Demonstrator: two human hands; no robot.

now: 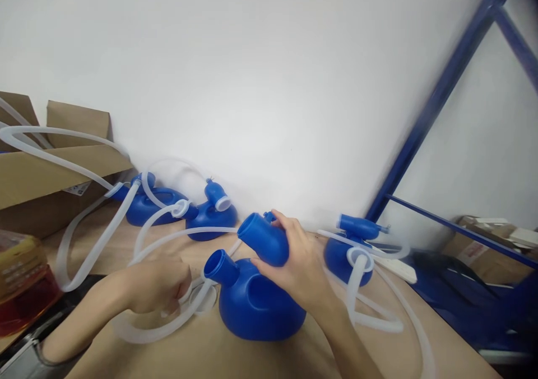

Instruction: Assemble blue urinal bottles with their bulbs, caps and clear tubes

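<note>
My right hand (300,261) is closed round a blue curved funnel piece (263,239), its wide mouth tilted up to the left. Just below it, a blue plastic urinal bottle (263,306) with a moulded handle stands upright, its uncapped neck (221,267) pointing up and left. To the left of that neck my left hand (162,286) is curled, fingers bent down, beside a whitish hose (168,331) and a white ring cap (205,297). Whether the fingers grip the hose or a part of the cap is hidden.
More blue bottles with hoses stand along the wall: one at left (153,208), one at centre (212,222), one at right (347,258). An open cardboard box (63,171) and a jug of reddish liquid (25,289) are at left. A blue metal frame (437,98) rises at right.
</note>
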